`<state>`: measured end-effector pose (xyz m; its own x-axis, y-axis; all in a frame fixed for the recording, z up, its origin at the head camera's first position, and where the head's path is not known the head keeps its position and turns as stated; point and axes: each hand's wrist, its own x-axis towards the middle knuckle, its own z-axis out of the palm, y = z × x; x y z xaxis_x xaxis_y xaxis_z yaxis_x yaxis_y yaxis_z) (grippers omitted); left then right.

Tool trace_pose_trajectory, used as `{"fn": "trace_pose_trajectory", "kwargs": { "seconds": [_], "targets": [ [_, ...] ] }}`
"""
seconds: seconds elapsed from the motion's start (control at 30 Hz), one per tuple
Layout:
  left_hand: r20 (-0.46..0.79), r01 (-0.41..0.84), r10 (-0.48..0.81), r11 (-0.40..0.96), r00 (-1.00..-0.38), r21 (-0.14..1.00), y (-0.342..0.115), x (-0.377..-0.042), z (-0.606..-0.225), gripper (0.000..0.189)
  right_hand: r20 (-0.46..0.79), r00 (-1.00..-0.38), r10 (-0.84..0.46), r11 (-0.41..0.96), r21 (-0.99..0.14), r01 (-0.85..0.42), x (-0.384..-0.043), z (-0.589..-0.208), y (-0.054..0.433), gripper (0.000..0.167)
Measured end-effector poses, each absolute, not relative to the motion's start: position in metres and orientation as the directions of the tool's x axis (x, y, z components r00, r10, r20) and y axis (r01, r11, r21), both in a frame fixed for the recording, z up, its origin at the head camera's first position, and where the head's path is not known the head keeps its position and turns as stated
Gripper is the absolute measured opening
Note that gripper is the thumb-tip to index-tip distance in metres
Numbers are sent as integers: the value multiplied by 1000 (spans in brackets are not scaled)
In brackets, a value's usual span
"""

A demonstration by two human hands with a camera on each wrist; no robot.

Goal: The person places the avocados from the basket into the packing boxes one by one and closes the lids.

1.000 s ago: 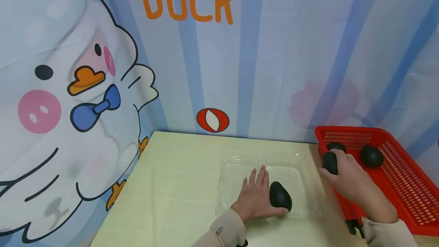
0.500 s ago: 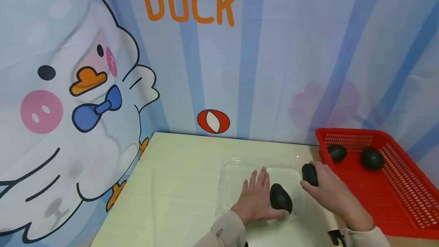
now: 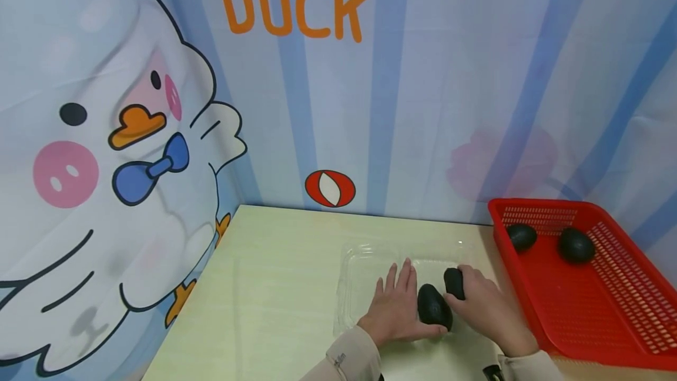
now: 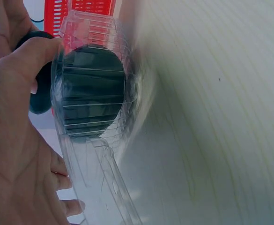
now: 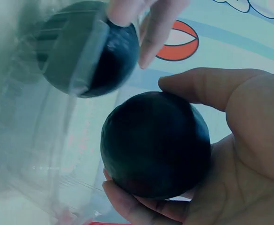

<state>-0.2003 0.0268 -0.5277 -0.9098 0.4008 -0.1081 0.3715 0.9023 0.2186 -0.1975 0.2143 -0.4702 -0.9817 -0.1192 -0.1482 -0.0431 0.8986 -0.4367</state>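
Observation:
My right hand (image 3: 483, 307) grips a dark avocado (image 3: 453, 283) over the right part of a clear plastic container (image 3: 344, 287). In the right wrist view, thumb and fingers curl round that avocado (image 5: 155, 145). A second avocado (image 3: 435, 308) sits inside the container, showing through its ribbed wall in the left wrist view. My left hand (image 3: 395, 310) lies with straight, spread fingers over the container's left part, just left of this second avocado. Its thumb rests at the container's near rim, as the left wrist view shows.
A red plastic basket (image 3: 597, 310) stands on the right of the pale wooden table (image 3: 280, 287). Inside it are two more avocados, one at the left wall (image 3: 522, 237) and another avocado (image 3: 576, 246) farther right. A printed duck curtain (image 3: 423, 104) hangs behind.
My right hand has carried an avocado out of the red basket, leftward to above the container. The left hand has stayed in place beside the other avocado.

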Motion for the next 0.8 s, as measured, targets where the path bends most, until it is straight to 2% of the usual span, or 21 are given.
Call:
{"fn": "trace_pose_trajectory", "kwargs": {
  "seconds": [0.53,0.8],
  "targets": [
    [-83,384,409,897,-909,219,27,-198,-529,126,-193,-981,-21,931,-362,52,-197,-486,209,72],
    [-85,383,408,898,-909,216,28,-199,-531,126,-187,-982,-21,925,-377,52,-196,-489,211,66]
  ]
}}
